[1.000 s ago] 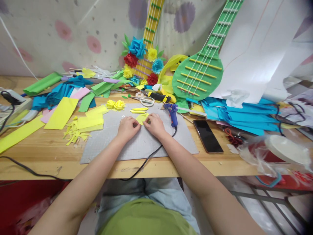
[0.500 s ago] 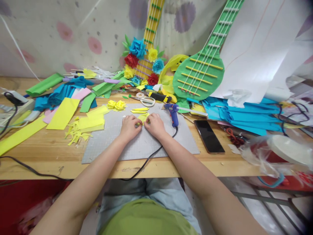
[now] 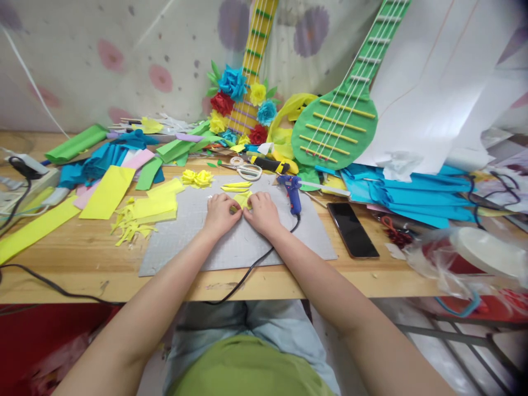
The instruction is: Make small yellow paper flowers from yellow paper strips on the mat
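At the far left, a long yellow paper strip (image 3: 39,234) lies on the light wooden table (image 3: 94,258), near a green rolled paper sheet (image 3: 76,144) and a crumpled bundle of blue paper (image 3: 97,164). Next come a flat yellow paper rectangle (image 3: 107,192), a loose heap of shredded yellow paper scraps (image 3: 130,224) and a small stack of yellow paper pieces (image 3: 155,208), the stack overlapping the edge of a flat grey board (image 3: 177,245). Ruffled yellow paper flowers (image 3: 197,177) sit by the board's far edge. Over its middle, the left hand (image 3: 221,214) has thumb and fingers pinched on the left side of a small yellow paper piece (image 3: 243,198), which is held between both hands; slim yellow paper petals (image 3: 237,187) lie just beyond it. The right hand (image 3: 263,213) pinches the piece's right side, its fingertips close to the left hand's. Farther right, a blue glue gun (image 3: 293,197) with a black cord rests on the board, then a black rectangular phone (image 3: 353,231) lies on the bare wood.
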